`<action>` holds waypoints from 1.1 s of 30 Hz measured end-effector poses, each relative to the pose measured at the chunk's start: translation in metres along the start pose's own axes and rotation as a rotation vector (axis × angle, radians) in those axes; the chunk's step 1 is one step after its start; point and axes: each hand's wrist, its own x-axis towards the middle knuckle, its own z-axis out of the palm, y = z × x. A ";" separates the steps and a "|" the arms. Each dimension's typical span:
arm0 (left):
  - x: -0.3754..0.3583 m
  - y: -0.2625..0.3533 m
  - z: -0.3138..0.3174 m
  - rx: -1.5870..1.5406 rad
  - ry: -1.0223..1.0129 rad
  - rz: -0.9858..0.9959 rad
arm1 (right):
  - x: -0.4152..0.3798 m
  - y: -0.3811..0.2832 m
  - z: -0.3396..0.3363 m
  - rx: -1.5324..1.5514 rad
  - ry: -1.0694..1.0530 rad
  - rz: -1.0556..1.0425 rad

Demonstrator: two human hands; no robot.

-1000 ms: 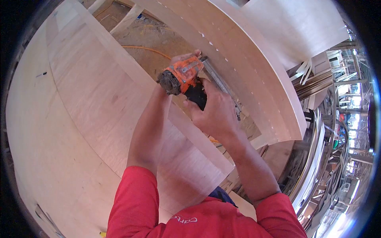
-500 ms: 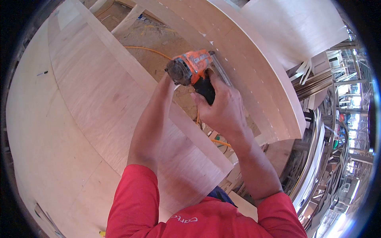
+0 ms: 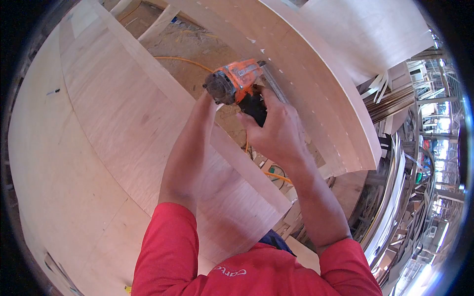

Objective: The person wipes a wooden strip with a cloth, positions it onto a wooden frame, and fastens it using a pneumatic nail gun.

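Note:
My right hand [image 3: 276, 126] is wrapped around the black grip of an orange air nail gun [image 3: 243, 75], thumb on the near side. The gun's dark round cap points toward me and to the left, and its metal magazine slants along the curved plywood panel [image 3: 321, 89]. My left forearm reaches over the flat plywood sheet to the gun. Only the wrist edge of my left hand [image 3: 211, 102] shows beneath the cap; its fingers are hidden behind the tool.
A broad curved plywood surface [image 3: 113, 123] fills the left, with a pen [image 3: 53, 92] lying on it. An orange hose [image 3: 185, 61] runs across the dusty floor below. Thin wood strips [image 3: 392, 106] and offcuts are piled at the right. A pale sheet [image 3: 365, 34] stands at upper right.
The nail gun has shifted very slightly left, its body tilting a little. My right hand moves with it, still around the grip.

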 end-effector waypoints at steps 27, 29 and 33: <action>0.008 -0.045 0.007 -0.425 0.052 0.081 | -0.002 0.005 0.006 0.020 -0.002 -0.006; 0.008 -0.033 0.000 -0.102 0.057 0.127 | -0.002 0.004 0.004 0.028 0.011 -0.013; 0.010 -0.022 -0.007 0.371 0.110 0.202 | -0.020 0.006 -0.017 -0.009 -0.047 -0.027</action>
